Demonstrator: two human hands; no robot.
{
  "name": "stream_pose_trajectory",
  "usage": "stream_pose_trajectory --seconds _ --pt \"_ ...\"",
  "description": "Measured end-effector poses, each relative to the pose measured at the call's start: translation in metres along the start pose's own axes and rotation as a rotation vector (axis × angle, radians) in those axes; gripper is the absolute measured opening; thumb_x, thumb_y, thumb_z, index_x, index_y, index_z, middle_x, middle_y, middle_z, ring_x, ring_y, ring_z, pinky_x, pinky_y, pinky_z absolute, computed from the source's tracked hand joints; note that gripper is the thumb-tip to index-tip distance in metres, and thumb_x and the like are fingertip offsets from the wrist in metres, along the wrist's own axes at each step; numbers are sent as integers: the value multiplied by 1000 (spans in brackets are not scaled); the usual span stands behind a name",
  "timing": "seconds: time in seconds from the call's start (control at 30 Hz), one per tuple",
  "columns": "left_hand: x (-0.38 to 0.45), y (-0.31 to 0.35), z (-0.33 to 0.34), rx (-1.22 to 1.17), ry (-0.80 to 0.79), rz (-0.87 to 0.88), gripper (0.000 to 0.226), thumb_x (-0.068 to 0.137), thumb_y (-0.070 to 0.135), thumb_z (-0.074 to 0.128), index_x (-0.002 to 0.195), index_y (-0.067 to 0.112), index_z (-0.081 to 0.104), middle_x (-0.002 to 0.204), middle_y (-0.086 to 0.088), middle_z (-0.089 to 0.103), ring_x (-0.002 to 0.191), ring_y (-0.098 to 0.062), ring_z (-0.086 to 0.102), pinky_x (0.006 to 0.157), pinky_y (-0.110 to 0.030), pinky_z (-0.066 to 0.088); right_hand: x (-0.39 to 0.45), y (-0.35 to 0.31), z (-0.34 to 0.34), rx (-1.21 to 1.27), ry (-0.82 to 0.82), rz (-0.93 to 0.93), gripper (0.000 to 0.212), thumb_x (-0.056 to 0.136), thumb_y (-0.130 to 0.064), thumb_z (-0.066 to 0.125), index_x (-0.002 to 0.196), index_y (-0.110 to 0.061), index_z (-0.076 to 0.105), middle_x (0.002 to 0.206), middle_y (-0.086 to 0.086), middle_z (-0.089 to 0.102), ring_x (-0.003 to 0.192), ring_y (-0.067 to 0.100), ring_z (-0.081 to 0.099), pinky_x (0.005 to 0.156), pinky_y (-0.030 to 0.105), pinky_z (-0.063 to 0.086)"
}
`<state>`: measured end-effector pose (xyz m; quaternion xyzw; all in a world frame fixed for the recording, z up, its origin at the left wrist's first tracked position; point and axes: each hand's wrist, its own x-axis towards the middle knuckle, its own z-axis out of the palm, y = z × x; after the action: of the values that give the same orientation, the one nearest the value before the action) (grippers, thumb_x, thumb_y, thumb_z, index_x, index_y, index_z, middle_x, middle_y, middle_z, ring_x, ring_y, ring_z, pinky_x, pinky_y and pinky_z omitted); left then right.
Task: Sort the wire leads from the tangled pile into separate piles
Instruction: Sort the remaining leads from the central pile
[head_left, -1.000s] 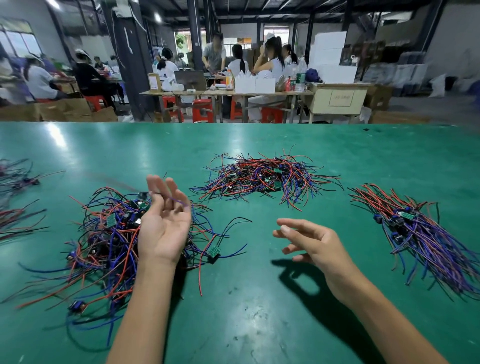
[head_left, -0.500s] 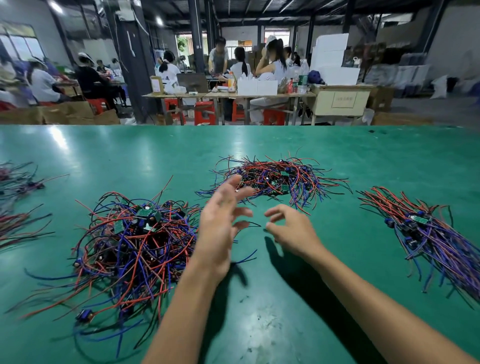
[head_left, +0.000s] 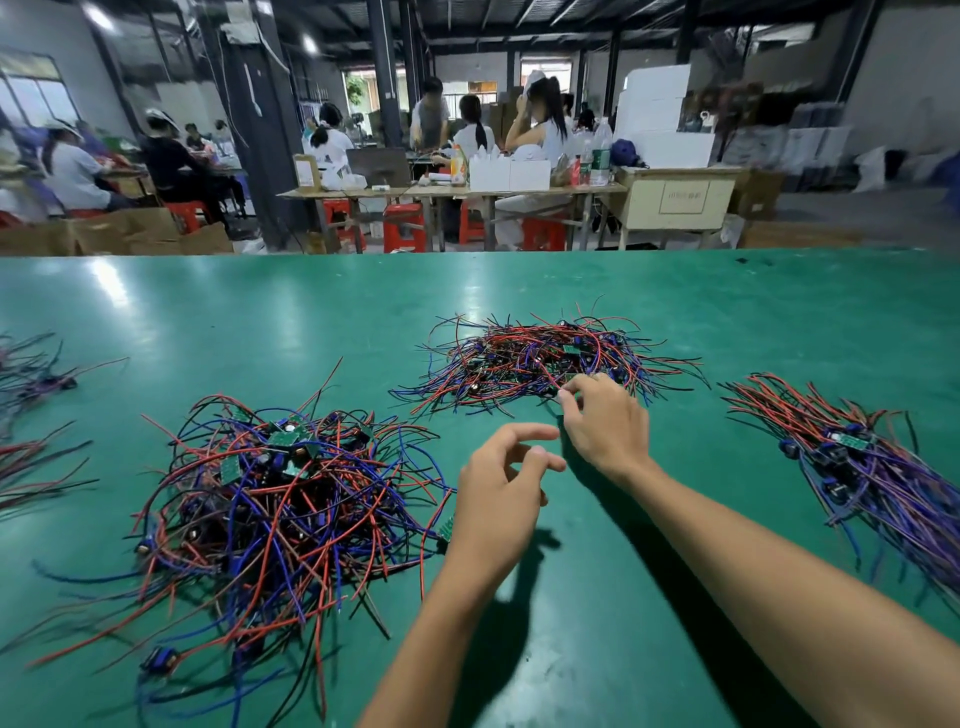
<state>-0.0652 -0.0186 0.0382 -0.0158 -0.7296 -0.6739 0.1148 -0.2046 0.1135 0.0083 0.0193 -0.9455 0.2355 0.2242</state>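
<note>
Head view: right hand (head_left: 605, 423) reaches forward to the near edge of the middle pile (head_left: 540, 361) of red, blue and black leads. Its fingertips (head_left: 566, 395) are curled together right at the wires; looks like a pinch on a lead, but too small to confirm, so cannot tell. Left hand (head_left: 496, 493) hovers just behind and left of the right hand, above the green table (head_left: 597, 597), fingers loosely curled, thumb and index apart, holding nothing. The tangled pile (head_left: 270, 499) with small green boards sits left of the left hand, its outer wires reaching the wrist. A sorted pile (head_left: 872, 467) of red and purple leads lies well right of the right hand. More wires (head_left: 31, 410) lie at the far left edge. Workers sit at benches (head_left: 452, 192) beyond the table.
</note>
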Motion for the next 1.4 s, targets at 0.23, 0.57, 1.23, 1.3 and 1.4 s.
stream_pose_trajectory --seconds 0.23,0.57,1.23,1.3,1.4 --pt "9 -17 4 -163 31 -306 24 103 12 44 107 10 67 96 -7 75 67 -19 68 58 -28 53 -79 -9 -40 311 87 8 17 86 -44 57 80 -28 61 80 -15 66 70 12 58 66 30 43" --pt "9 -23 3 -588 -51 -500 23 101 3 52 111 -15 60 101 -21 75 90 -25 76 80 -25 61 -158 -7 -77 391 -285 -368 20 84 -49 64 80 -29 62 83 -19 60 71 9 59 70 28 49" --pt "-15 12 -6 -80 -431 -324 21 86 3 75 105 -4 72 90 -18 77 77 -23 76 66 -24 59 -119 23 -95 1143 -250 281 18 99 -26 60 104 -18 75 99 1 78 74 12 70 65 20 53" --pt "-15 12 -9 -90 -463 -334 19 90 6 71 106 -5 72 91 -17 76 76 -23 75 66 -25 59 -119 22 -96 1154 -246 265 19 98 -29 60 105 -20 75 101 0 78 75 12 70 66 22 54" --pt "-12 15 -12 -209 -435 -303 20 93 8 66 111 -1 71 96 -12 76 80 -21 74 70 -24 58 -116 21 -97 1195 -238 282 29 95 -39 58 112 -23 74 104 -2 78 75 11 70 64 19 54"
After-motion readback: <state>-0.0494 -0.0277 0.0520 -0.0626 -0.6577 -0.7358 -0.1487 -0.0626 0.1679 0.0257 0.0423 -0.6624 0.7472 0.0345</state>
